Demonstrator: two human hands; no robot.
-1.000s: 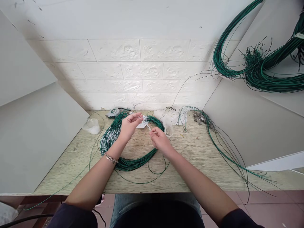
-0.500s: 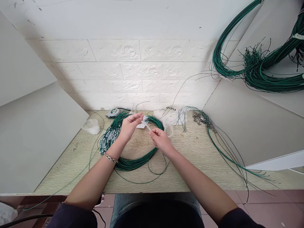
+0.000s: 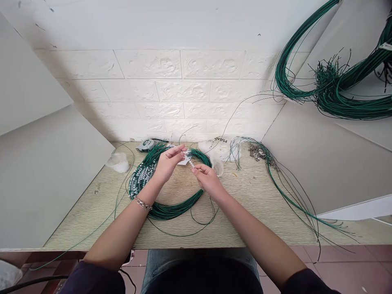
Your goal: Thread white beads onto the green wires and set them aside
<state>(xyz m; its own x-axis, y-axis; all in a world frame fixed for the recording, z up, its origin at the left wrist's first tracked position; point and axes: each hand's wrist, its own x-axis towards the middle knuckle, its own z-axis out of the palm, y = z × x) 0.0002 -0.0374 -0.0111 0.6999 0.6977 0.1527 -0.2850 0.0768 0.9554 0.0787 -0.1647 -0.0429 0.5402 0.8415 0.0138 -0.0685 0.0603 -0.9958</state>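
Observation:
A short strand of small white beads (image 3: 191,163) runs between my two hands, above the tabletop. My left hand (image 3: 169,162) is closed, thumb and fingertips pinched at the strand's upper end; the exact grip is partly hidden. Lower down and to the right, my right hand (image 3: 208,178) pinches the strand's other end between thumb and forefinger. Beneath both hands lies a large coil of green wires (image 3: 174,211). White beads are threaded on the coil's left side (image 3: 141,179). Just behind the fingers is a white piece (image 3: 183,161), perhaps paper.
A clear cup with white contents (image 3: 119,163) and a tape measure (image 3: 145,145) sit at back left. A plastic bag (image 3: 214,147), small metallic pieces (image 3: 257,152) and loose wires (image 3: 284,196) lie to the right. Bundled green wires (image 3: 355,107) hang at upper right.
Both hands stay almost in place, with only slight finger movement. The thin wire end sticking up behind my left hand has shifted slightly right and upward.

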